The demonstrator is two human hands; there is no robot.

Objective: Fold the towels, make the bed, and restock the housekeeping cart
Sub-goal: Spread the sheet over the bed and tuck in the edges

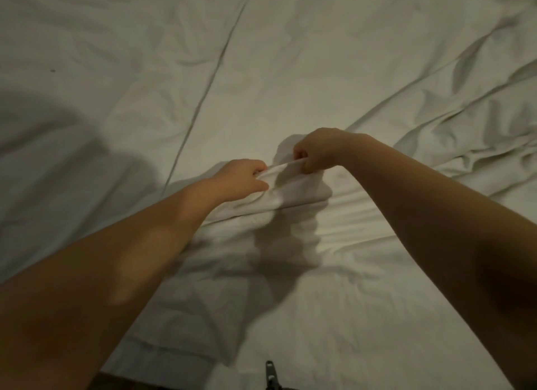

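Both hands lift the towel's far hem, mid-fold, on an unmade bed.

Head view: left hand [244, 176] and right hand [315, 151] are close together, fingers curled, each pinching the far hem of a white towel [290, 195]. The hem is raised and taut between them, and the rest of the towel lies on the sheet [319, 55], running back toward the person. Sheet rumpled, deep creases at right, and a seam [215, 70] runs diagonally at left. Small dark object [270, 375] at the bottom edge, unidentifiable. Judgement: this fold looks barely begun, the bed is not yet made, and no cart is in sight, so restocking is likely all still to do.
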